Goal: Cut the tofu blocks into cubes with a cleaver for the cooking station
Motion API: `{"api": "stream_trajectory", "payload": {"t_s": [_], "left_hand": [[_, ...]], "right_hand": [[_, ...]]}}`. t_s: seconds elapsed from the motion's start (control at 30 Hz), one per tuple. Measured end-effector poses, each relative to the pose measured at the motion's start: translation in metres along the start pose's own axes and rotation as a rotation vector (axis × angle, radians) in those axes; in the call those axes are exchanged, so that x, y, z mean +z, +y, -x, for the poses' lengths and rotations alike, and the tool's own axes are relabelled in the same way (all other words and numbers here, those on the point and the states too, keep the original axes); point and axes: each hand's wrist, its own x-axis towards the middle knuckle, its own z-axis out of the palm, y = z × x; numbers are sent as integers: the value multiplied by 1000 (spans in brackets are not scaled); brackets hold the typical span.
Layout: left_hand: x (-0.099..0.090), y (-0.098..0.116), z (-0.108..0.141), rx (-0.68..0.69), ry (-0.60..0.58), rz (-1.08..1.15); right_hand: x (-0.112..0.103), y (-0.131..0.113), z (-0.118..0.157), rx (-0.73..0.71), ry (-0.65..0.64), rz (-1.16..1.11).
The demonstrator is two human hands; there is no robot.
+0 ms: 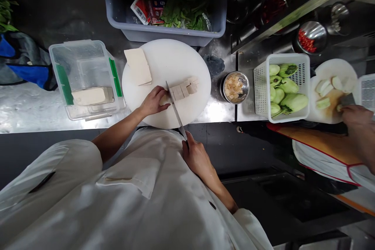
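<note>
My right hand point(197, 155) is closed around the handle of a long kitchen knife point(177, 113). The blade points up and left over a round white cutting board point(164, 52), its tip at the left end of a row of cut tofu pieces point(184, 90). Just left of the blade, my left hand point(154, 100) rests on the board with bent fingers and the thumb apart. I make out no piece between them. A flat pale tofu slab point(138, 66) lies at the board's upper left.
Left stands a clear plastic container point(80, 49) with a pale block point(93, 96). A grey bin point(166, 33) of greens is behind. To the right are a metal bowl point(234, 87), a white basket point(281, 86) of green vegetables, and a co-worker's hand point(356, 115) with a knife.
</note>
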Motion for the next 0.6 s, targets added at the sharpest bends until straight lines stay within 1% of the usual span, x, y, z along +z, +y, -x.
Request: {"api": "stream_trajectory", "payload": {"t_s": [0.07, 0.13, 0.2, 0.27, 0.33, 0.37, 0.47, 0.53, 0.6], "left_hand": [[2, 1, 1, -2, 9, -4], [5, 4, 2, -34, 34, 13], [11, 10, 4, -130, 72, 74], [17, 19, 5, -259, 115, 151], [21, 29, 6, -353, 151, 196], [22, 34, 6, -376, 168, 206], [19, 49, 11, -377, 217, 225], [12, 57, 13, -356, 259, 224], [0, 58, 2, -327, 310, 197]], "right_hand": [[6, 4, -8, -8, -2, -1], [11, 9, -16, -9, -7, 3], [12, 13, -22, -12, -6, -4], [9, 15, -23, -31, 4, -35], [2, 16, -18, -54, 3, -81], [-2, 16, -14, -66, 0, -104], [-13, 14, 2, -86, 4, -155], [-20, 12, 10, -103, 24, -173], [-30, 7, 12, -145, 55, -190]]}}
